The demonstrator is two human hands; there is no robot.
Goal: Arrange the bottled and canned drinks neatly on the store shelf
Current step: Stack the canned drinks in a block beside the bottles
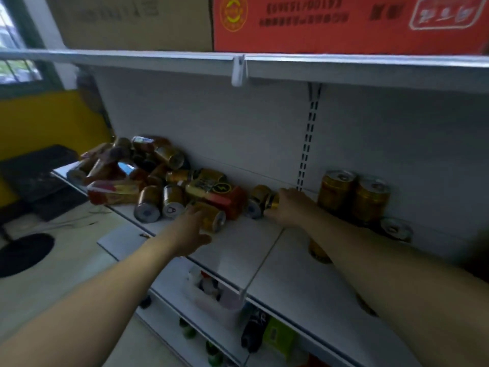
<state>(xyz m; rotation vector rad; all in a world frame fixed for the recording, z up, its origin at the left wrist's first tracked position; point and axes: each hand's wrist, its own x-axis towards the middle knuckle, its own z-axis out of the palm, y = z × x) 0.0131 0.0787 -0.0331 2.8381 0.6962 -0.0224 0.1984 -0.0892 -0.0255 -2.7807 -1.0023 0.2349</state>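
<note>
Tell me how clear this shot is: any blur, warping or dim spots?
Head view: soft throughout, labels on the heaped cans unreadable; wide-angle lens bows the upper shelf edge; lighting dim, darkest at lower right, brightest at the window.

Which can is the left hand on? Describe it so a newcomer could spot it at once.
On the middle white shelf, find the pile of drinks at its left end. The can is the gold one on its side at the pile's right front, left hand touching it. It alone lies in front of the red pack; the right hand grips a second can further right.
</note>
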